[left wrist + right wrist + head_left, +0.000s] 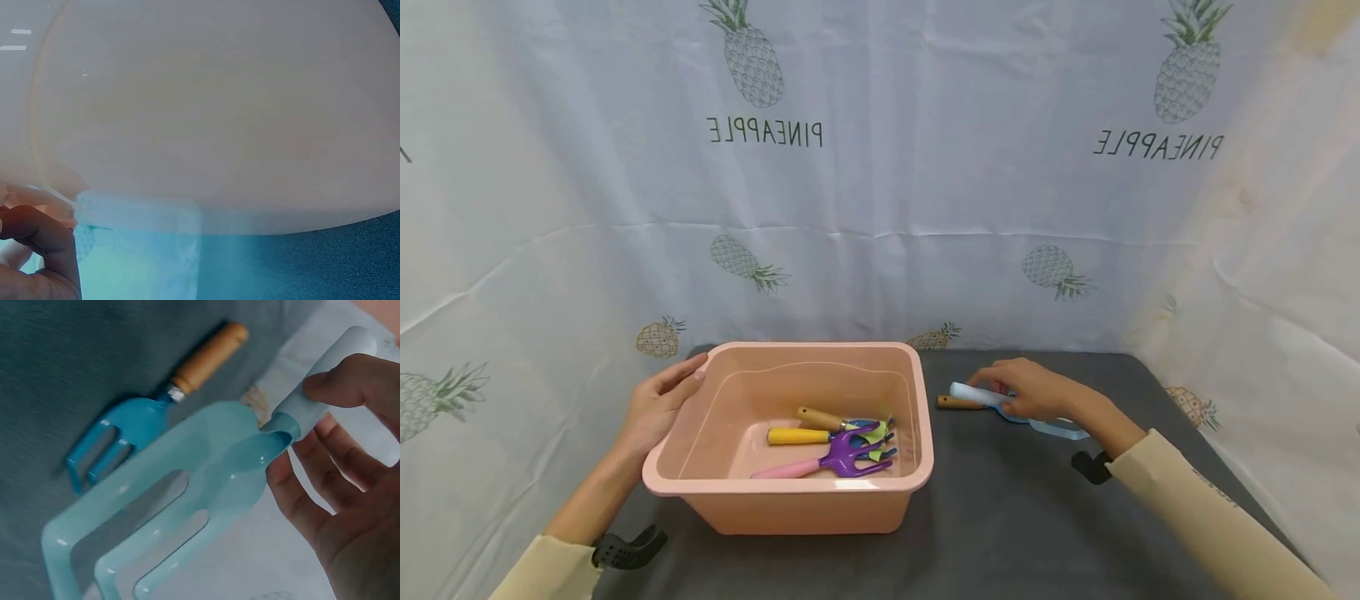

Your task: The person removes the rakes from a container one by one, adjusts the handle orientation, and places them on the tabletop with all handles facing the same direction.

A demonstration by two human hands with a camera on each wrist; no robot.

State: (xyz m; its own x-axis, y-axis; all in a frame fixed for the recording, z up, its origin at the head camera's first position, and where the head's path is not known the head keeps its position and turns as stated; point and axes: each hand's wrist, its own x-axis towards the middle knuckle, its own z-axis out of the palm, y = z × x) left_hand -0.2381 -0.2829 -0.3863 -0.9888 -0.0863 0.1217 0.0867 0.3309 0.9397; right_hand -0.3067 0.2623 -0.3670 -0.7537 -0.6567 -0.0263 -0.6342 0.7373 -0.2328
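A pink plastic basin (pixel 790 500) stands on the dark grey table (pixel 1015 533). My left hand (pixel 662 402) grips its left rim, thumb on top. In the left wrist view the basin wall (pixel 206 112) fills the frame, with my fingers (pixel 44 250) curled under the rim. To the right of the basin, my right hand (pixel 1026 392) holds a light blue garden fork (pixel 973 392) by its pale handle. The right wrist view shows that fork (pixel 187 481) lifted, my right hand (pixel 300 428) wrapped around its handle. A darker blue fork with a wooden handle (pixel 206 359) lies on the table beneath it.
Inside the basin lie a purple rake with a pink handle (pixel 842 457), a yellow-handled tool (pixel 797 436) and a wooden-handled tool (pixel 822 417). A white cloth with pineapple prints (pixel 880 183) hangs behind and on both sides of the table.
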